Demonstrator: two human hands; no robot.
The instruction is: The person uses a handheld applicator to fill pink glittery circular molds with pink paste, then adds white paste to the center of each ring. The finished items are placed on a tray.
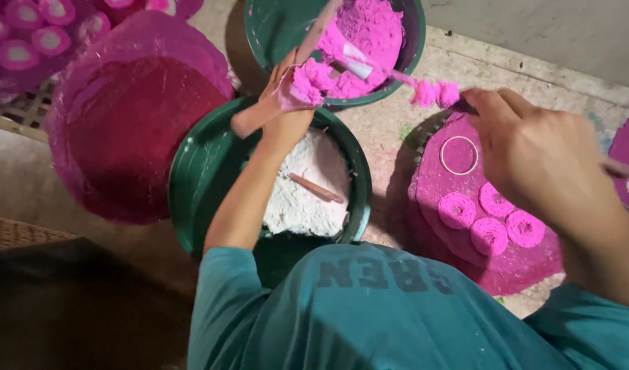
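A large round pink-stained tray [133,130] lies at the left. Beside it, over a green basin of white powder [307,185], the left hand [283,96] is clamped on a pink-caked scoop [287,89], its long axis slanting from lower left up to upper right toward the green bowl of pink powder [369,34]. The right hand [540,154] grips a thin stick [431,85] pointing left, tipped with pink clumps, above a pink board [492,267] bearing pressed rings [489,236].

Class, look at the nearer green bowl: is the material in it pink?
No: the nearer green bowl holds white powder with a small stick lying on it.
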